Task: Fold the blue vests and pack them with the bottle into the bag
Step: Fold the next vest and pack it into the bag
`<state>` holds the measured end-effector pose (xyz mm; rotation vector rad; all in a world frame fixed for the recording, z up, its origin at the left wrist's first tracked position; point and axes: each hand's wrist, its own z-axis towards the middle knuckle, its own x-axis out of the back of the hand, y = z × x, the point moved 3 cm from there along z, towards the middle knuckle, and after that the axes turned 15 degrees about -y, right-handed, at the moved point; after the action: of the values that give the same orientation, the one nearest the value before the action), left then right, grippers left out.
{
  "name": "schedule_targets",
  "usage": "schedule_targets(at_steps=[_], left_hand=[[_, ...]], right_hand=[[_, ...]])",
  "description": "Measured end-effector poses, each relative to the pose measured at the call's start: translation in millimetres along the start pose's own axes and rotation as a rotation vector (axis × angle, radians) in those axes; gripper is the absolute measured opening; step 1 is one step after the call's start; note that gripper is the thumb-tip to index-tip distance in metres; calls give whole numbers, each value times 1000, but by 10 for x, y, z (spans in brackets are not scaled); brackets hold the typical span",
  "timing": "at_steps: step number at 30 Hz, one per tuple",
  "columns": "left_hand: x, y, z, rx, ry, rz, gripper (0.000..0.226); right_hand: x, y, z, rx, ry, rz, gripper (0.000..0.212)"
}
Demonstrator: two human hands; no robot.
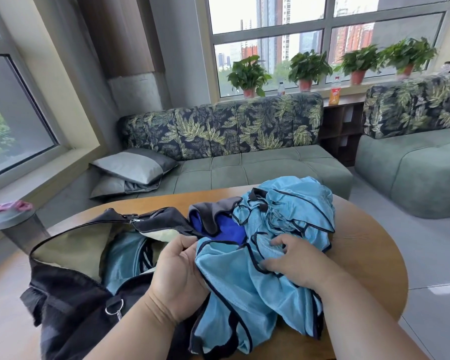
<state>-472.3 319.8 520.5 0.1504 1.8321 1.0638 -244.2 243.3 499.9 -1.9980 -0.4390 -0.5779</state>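
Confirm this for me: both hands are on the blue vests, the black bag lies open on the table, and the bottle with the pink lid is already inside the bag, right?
Not quite. The head view shows the bottle standing outside the bag, at its left.

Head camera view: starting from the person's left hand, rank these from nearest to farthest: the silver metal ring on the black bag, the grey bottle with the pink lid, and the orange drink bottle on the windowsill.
From the left hand:
1. Silver metal ring on the black bag, just left of the wrist.
2. Grey bottle with the pink lid, far left at the table edge.
3. Orange drink bottle, on the windowsill behind the sofa.
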Motion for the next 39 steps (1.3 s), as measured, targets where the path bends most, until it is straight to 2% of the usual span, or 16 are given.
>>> schedule_targets(at_steps=[2,4,5,6,8,11,16,18,20,23,25,30,32,34,39], left_hand=[[-49,-12,-29,36,-29,35,54],[-36,-48,-23,75,-38,113,58],[-18,-63,-17,76,-28,148,63],[-19,-67,-16,72,-16,185,66],[31,-78,-11,94,48,282,52],[107,-96,-13,182,175,573,38],[209,-173,31,374,254,1015,53],[221,-174,42,341,290,1021,54],[209,-134,64,227,294,903,54],[96,4,44,31,345,629,29],[42,78,21,-53,398,474,24],[45,112,-49,-79,494,440,23],[81,96,-61,-67,510,481,20],[80,87,-55,-63,501,528,18],[63,94,-34,-96,507,613,14]], right_hand=[[-6,67,55,-24,25,-62,39],[38,83,80,8,140,-59,18],[69,84,94,33,215,-49,14],[102,78,91,57,292,-42,15],[168,76,84,88,441,-20,15],[229,92,66,160,575,133,20],[345,103,24,308,706,505,25],[376,156,52,342,741,611,22],[396,205,87,354,728,755,20],[427,254,150,364,715,946,17],[426,265,182,351,714,1008,13],[420,240,149,330,569,1112,10],[443,201,131,329,533,1063,15],[435,195,127,322,590,968,9],[353,139,53,133,700,453,48]])
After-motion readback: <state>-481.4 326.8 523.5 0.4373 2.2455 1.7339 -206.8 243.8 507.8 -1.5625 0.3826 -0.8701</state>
